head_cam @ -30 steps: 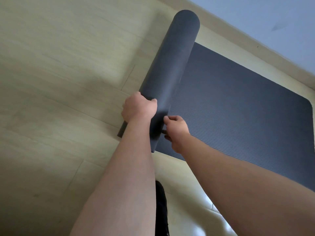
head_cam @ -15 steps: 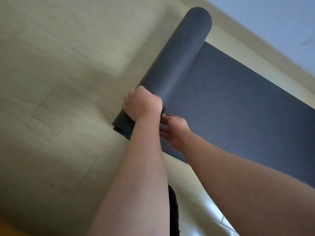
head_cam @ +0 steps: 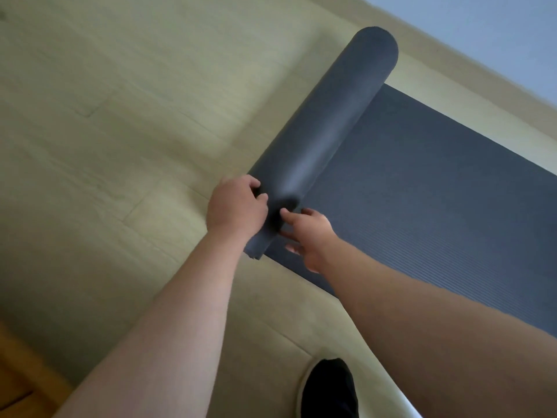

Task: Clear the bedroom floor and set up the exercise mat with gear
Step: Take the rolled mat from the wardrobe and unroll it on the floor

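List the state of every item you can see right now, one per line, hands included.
exercise mat: partly unrolled, flat part ribbed side up on the floor
rolled part: still wound, lying on the floor
left hand: gripping the roll's near end
right hand: open, fingers at the roll

- Both forearms are bare all the way to the bottom edge of the view; no sleeve, cuff or strap shows on either one.
- The left hand carries no glove, ring or wristband on the side that shows.
- The right hand is equally bare, though slightly blurred.
- Its fingers are short and rounded, with plain tips.
- A foot at the lower edge wears black footwear with a pale, whitish rim along its left side.
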`<action>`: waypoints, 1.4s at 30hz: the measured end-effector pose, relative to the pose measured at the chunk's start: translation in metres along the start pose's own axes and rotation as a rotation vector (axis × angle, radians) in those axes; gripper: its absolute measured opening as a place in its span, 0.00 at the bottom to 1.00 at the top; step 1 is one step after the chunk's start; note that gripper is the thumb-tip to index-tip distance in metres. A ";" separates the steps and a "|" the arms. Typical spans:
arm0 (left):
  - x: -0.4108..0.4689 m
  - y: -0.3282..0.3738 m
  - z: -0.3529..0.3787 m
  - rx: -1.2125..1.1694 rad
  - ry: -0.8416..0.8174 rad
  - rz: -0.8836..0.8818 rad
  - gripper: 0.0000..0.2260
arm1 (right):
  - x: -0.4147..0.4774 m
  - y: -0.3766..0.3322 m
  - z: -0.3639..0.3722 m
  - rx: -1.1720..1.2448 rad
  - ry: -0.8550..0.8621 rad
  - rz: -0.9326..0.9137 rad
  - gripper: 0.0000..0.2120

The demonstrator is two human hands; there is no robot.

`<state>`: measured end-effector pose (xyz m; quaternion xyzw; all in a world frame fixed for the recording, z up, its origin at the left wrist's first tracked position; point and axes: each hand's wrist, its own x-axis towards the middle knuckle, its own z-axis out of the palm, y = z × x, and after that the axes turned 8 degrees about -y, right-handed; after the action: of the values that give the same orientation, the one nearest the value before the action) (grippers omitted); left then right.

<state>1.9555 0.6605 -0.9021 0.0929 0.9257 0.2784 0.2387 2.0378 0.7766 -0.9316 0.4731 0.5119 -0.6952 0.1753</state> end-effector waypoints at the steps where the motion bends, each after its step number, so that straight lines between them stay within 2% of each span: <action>1: -0.003 -0.009 -0.002 0.029 -0.013 0.024 0.18 | 0.000 -0.002 0.007 -0.010 -0.008 -0.009 0.28; 7: 0.001 -0.040 -0.010 0.094 -0.029 -0.001 0.35 | 0.005 -0.007 0.030 0.066 -0.026 -0.023 0.21; 10: 0.003 -0.041 -0.011 0.145 -0.026 -0.027 0.36 | 0.001 -0.005 0.028 0.166 -0.091 0.023 0.17; 13: 0.006 -0.034 -0.012 0.224 -0.047 -0.040 0.34 | -0.002 -0.004 0.018 0.134 -0.166 0.039 0.12; 15: 0.004 -0.029 -0.014 0.299 -0.067 -0.020 0.30 | -0.007 -0.003 0.011 0.073 -0.189 0.063 0.17; 16: 0.001 -0.025 -0.016 0.322 -0.099 -0.008 0.30 | -0.013 -0.003 0.007 0.044 -0.188 0.083 0.20; 19: -0.007 -0.010 -0.025 0.417 -0.271 0.008 0.38 | -0.040 -0.010 -0.003 0.014 -0.172 0.157 0.22; 24: 0.001 0.005 -0.035 0.657 -0.590 -0.006 0.37 | -0.067 -0.027 -0.001 0.067 -0.101 0.228 0.20; 29: 0.026 -0.002 -0.051 0.632 -0.643 -0.063 0.35 | -0.047 -0.064 0.039 0.075 0.007 0.273 0.19; 35: 0.079 -0.018 -0.076 0.555 -0.627 -0.046 0.32 | 0.003 -0.093 0.091 0.128 0.101 0.325 0.22; 38: 0.112 -0.023 -0.101 0.504 -0.683 -0.043 0.29 | 0.012 -0.098 0.120 0.128 0.168 0.379 0.22; 42: 0.131 -0.025 -0.142 0.321 -0.813 0.096 0.37 | 0.014 -0.100 0.151 0.168 0.261 0.389 0.17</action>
<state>1.7708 0.6129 -0.8639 0.2739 0.7825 0.0828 0.5530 1.8862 0.6893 -0.8848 0.6614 0.3699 -0.6217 0.1982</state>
